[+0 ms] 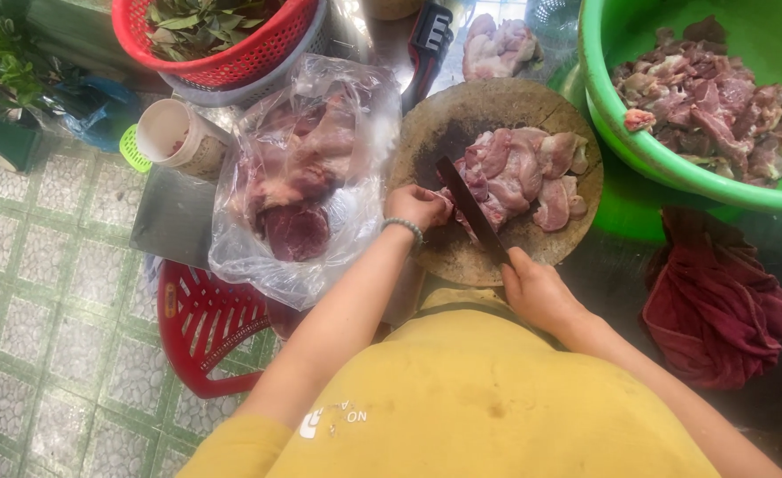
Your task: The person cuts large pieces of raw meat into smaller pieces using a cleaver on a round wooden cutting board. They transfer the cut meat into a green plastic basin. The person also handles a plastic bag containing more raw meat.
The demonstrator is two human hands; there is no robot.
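Note:
A round wooden chopping block [462, 111] carries a pile of raw pink meat [523, 173]. My right hand [537, 288] grips the handle of a dark knife [469, 205], whose blade points up-left into the meat's near edge. My left hand [416, 205], with a bead bracelet on the wrist, rests curled on the meat just left of the blade, pinning a piece down.
A clear plastic bag of dark raw meat [298, 181] lies left of the block. A green tub [616, 106] of cut meat stands at the right. A red cloth [718, 301], red stool [200, 323], red basket of leaves [218, 49], a paper cup [174, 133].

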